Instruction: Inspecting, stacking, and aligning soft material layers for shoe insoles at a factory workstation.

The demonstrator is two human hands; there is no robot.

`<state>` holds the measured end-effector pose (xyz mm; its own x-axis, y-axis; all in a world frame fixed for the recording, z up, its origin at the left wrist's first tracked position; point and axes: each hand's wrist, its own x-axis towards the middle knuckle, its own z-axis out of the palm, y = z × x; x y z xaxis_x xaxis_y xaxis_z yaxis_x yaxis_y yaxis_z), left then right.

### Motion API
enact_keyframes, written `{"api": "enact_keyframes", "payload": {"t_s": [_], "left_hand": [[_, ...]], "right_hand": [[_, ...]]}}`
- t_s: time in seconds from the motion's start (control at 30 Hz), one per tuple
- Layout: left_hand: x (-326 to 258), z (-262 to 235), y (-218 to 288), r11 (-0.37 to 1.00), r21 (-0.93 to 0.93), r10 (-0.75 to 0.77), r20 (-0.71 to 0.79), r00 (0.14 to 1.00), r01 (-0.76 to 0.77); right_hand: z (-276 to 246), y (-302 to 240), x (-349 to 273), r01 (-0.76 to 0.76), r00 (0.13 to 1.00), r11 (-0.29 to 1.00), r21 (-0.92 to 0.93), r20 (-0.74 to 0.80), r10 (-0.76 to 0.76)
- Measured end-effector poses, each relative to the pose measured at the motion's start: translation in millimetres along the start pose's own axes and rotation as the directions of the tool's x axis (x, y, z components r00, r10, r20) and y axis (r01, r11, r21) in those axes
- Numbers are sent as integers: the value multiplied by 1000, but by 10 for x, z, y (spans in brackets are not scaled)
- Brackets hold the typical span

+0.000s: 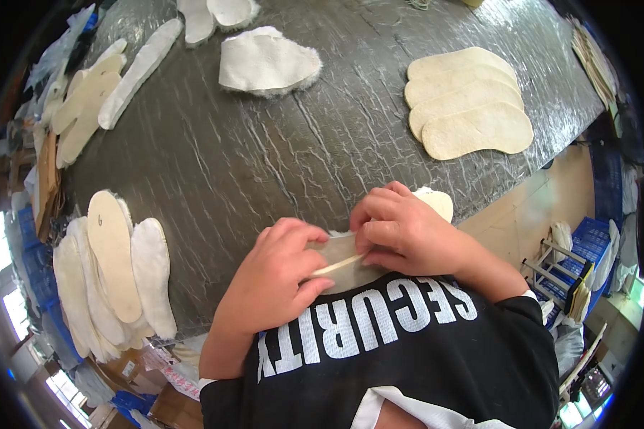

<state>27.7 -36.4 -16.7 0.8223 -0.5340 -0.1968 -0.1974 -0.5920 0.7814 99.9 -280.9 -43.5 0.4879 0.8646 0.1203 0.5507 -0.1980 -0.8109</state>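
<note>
While the grey table (265, 164) bears four finished-looking insoles (469, 107) far right, a fleece piece (268, 64) at centre top and an unworked-looking heap (114, 268) at left, one insole (350, 261) is in hand at the near edge. Left hand (275, 279) and right hand (401, 232) both pinch it, fingers curled close, seemingly pressing layers together; much appears left. Hands hide most of its join; its toe (440, 202) peeks out.

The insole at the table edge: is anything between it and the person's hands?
Nothing visible. Both hands already grip the insole: the left hand pinches its near edge, the right hand presses on top. The stacks on the table lie well clear.
</note>
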Motion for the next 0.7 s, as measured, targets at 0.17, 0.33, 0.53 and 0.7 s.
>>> {"api": "enact_keyframes", "payload": {"t_s": [0.17, 0.33, 0.53, 0.7], "left_hand": [[105, -47, -106, 973, -169, 167, 50, 985, -156], [164, -36, -291, 877, -455, 230, 123, 965, -151], [159, -116, -89, 939, -306, 205, 133, 970, -157], [124, -83, -30, 959, -230, 186, 85, 979, -163]], "right_hand": [[-103, 73, -90, -120, 993, 990, -80, 6, 120], [-186, 71, -124, -173, 979, 984, -34, 107, 176], [-160, 91, -164, -147, 987, 989, -3, 65, 147], [-149, 85, -166, -79, 995, 996, -37, 49, 81]]}}
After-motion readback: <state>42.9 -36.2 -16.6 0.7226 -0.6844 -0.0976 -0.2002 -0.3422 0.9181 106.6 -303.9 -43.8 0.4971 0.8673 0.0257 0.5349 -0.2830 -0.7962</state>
